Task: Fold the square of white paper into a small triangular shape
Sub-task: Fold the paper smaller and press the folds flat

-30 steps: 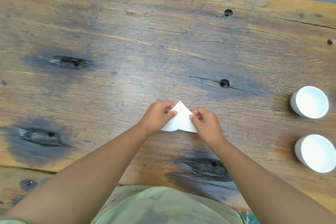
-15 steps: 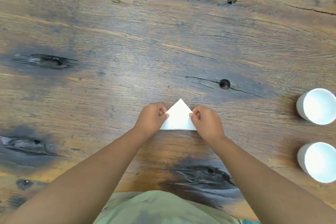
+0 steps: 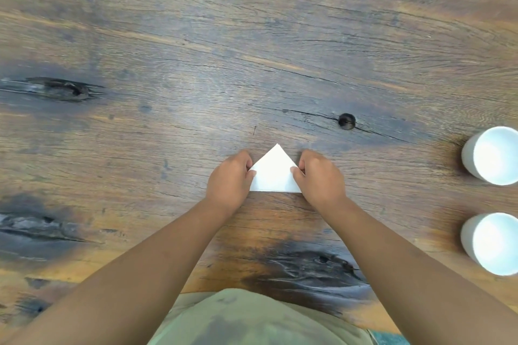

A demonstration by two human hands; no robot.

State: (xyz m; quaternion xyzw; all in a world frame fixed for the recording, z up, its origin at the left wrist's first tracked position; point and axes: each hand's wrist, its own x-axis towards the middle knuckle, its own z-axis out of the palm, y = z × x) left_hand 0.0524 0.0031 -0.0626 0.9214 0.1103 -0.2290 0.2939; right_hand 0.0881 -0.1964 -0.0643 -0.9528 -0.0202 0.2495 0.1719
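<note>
The white paper (image 3: 274, 172) lies flat on the wooden table (image 3: 196, 64) as a triangle, its tip pointing away from me and its long edge toward me. My left hand (image 3: 229, 179) pinches the paper's left corner with curled fingers. On the other side, my right hand (image 3: 319, 176) pinches the right corner the same way. Both corners are hidden under my fingers.
Two white cups stand at the right edge, one farther (image 3: 493, 155) and one nearer (image 3: 493, 244). The tabletop has dark knots and a round hole (image 3: 347, 121) just beyond the paper. The table's near edge is at my body.
The paper's lower edge has flattened onto the table and the triangle now sits square to me. My hands stayed at its two corners. The view shifted slightly forward.
</note>
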